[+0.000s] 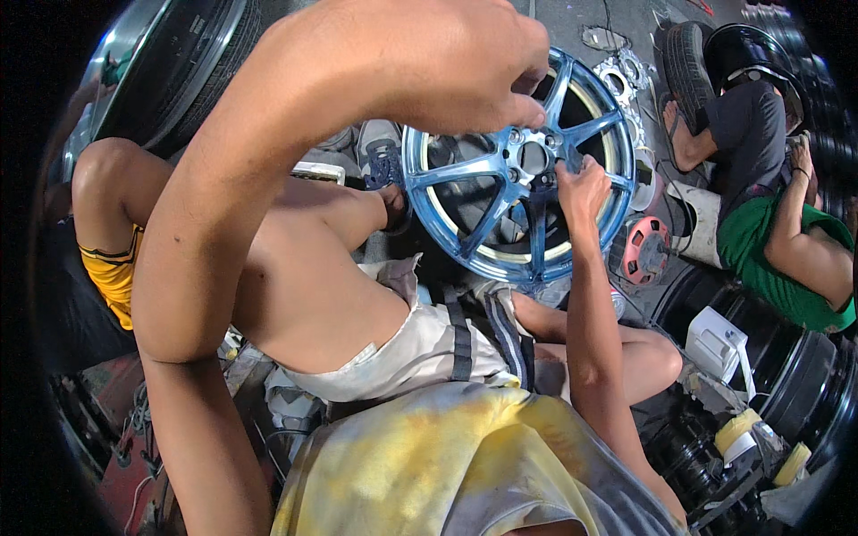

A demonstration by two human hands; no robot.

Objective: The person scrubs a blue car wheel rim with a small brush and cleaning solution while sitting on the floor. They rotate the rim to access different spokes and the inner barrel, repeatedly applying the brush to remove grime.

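Bent left arm [201, 232] is arching over the blue wheel [458, 168], which is sitting beneath both hands. Above its hub [515, 161], the left hand [483, 67] is curling inward, any grasp hidden. At the hub's right, the right hand [585, 188] is reaching in, fingers half-bent, hold unclear. Rightward of the wheel, a red disc [636, 254] is lying.
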